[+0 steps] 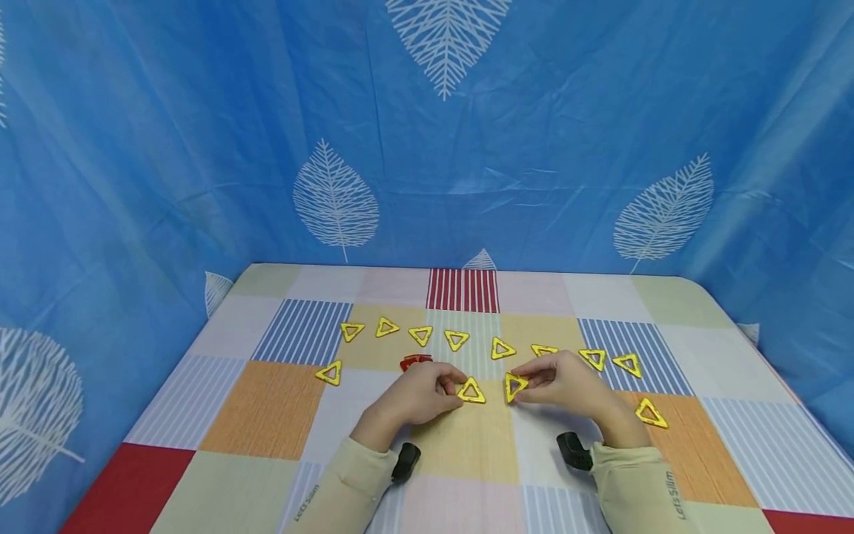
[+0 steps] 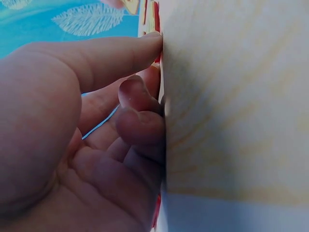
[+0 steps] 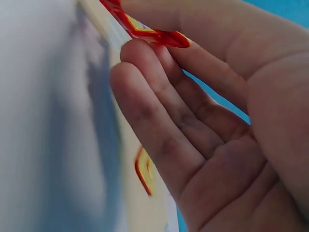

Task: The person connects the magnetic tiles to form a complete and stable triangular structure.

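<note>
My left hand [image 1: 427, 393] holds a yellow triangular frame tile [image 1: 471, 401] by its left side, thumb and index finger at its edges. The tile lies flat or nearly so on the cloth. In the left wrist view, the other fingers [image 2: 137, 126] are curled close to the cloth. Just to the right, my right hand [image 1: 567, 386] pinches a second yellow triangular tile [image 1: 508, 389], tilted up beside the first with a small gap between them. Seen from the right wrist, this tile [image 3: 166, 38] shows red edges between thumb and index finger, the other fingers extended below.
Several yellow triangular tiles [image 1: 457, 348] lie spread in an arc behind the hands, with others at the left [image 1: 322, 374] and right [image 1: 657, 423]. A red piece [image 1: 415, 359] is partly hidden behind my left hand. A patchwork cloth [image 1: 247, 475] covers the table; a blue curtain [image 1: 534, 111] hangs behind.
</note>
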Available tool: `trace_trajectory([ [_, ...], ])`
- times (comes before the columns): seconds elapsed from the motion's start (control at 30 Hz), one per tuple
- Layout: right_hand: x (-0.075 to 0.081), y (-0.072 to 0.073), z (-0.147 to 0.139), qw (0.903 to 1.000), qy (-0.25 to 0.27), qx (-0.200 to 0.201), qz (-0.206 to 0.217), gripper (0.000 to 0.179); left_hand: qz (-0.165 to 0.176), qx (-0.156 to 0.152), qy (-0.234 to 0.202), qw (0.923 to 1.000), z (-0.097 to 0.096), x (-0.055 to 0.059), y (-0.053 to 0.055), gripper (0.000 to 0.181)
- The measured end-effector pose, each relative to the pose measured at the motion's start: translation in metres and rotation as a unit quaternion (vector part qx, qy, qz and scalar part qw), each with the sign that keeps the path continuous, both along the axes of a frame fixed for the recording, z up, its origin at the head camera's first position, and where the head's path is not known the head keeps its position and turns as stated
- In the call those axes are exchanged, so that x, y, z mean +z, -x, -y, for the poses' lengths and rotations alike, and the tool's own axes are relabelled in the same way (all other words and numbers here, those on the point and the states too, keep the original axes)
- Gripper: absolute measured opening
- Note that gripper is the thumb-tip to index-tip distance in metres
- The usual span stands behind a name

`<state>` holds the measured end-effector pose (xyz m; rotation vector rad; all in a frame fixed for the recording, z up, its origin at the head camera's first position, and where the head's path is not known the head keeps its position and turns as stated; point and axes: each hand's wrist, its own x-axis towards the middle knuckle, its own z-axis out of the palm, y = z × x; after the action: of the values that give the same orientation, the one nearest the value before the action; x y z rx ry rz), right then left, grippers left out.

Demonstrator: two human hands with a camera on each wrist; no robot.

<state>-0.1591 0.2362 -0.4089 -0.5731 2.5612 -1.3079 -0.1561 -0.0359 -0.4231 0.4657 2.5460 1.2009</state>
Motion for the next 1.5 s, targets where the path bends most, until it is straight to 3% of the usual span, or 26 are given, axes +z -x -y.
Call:
trace_trajectory([
  [0.83,-0.012,0.003,0.041,0.9981,0.039,0.047,-0.006,0.037,-0.023,-0.013,0.007,0.9996,0.002,-0.001,0.002,0.02],
  [1.07,-0.015,0.003,0.046,0.9985,0.042,0.034,0.006,0.048,-0.025,-0.012,0.011,0.9996,0.001,0.0,0.002,0.017],
  [1.33,-0.02,0.002,0.049,0.9988,0.039,0.025,-0.017,0.044,-0.021,-0.009,0.009,0.9997,0.001,-0.001,0.001,0.016],
  [1.5,-0.018,0.002,0.052,0.9989,0.043,0.019,-0.004,0.044,-0.022,-0.013,0.004,0.9997,0.002,-0.001,0.002,0.016],
])
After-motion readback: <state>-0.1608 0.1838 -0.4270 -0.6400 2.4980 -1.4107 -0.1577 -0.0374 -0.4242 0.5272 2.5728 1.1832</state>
